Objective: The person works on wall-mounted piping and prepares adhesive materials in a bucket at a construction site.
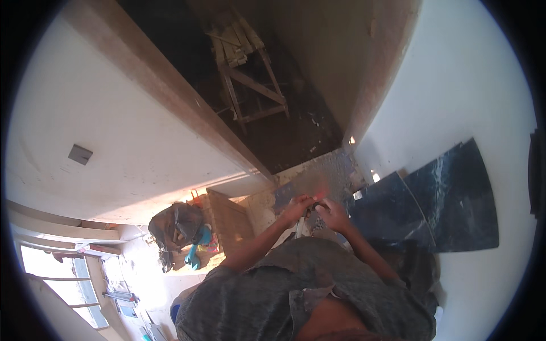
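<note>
In front of my body, low over the floor, both hands are close together. My left hand has its fingers closed, with a small pinkish-red object at their tips; its kind is too blurred to tell. Right beside it, my right hand is curled with the thumb toward the left fingers. Whatever its fingers hold is hidden or too small to name. Below the hands lies a rough grey patch of floor in the doorway.
Dark polished stone slabs lean against the white wall at right. A wooden box stands at left, beside a black bag and a teal item. Beyond the doorway stands a wooden trestle with planks. A window is at lower left.
</note>
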`<control>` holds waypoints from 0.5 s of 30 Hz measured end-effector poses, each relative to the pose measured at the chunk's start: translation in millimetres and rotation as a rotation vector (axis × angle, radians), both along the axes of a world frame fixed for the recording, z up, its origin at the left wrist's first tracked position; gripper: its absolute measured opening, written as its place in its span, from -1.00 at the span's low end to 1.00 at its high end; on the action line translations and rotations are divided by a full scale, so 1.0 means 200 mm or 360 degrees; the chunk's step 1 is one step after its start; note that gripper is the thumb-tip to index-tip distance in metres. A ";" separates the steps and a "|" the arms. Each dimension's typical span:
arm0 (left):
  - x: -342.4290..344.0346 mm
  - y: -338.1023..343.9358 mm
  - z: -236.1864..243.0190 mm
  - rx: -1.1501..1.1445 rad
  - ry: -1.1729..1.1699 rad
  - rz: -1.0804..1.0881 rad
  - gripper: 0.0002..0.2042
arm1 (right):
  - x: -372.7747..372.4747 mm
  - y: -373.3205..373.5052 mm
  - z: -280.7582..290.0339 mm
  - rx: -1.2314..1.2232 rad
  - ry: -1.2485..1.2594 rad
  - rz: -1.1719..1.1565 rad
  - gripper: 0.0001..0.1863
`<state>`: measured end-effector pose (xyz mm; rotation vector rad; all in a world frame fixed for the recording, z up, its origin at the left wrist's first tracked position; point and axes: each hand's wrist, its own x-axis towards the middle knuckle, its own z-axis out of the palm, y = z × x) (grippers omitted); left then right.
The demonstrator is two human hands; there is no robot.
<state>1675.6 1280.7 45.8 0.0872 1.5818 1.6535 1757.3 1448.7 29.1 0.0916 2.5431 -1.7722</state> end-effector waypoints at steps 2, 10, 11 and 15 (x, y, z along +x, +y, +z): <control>-0.14 0.07 0.02 -0.0093 0.0017 0.0039 -0.72 | -0.16 0.08 0.04 -0.0047 0.0048 0.0065 -0.74; -0.63 0.21 -0.01 -0.0039 -0.0039 0.0197 -0.73 | -0.76 0.27 0.07 0.0255 0.0046 0.0280 -0.73; -0.69 0.22 -0.01 -0.0030 -0.0087 0.0235 -0.73 | -0.83 0.28 0.08 0.0232 0.0033 0.0296 -0.73; -0.96 0.23 -0.06 0.0072 -0.0063 0.0225 -0.73 | -1.11 0.30 0.03 0.0318 0.0102 0.0314 -0.73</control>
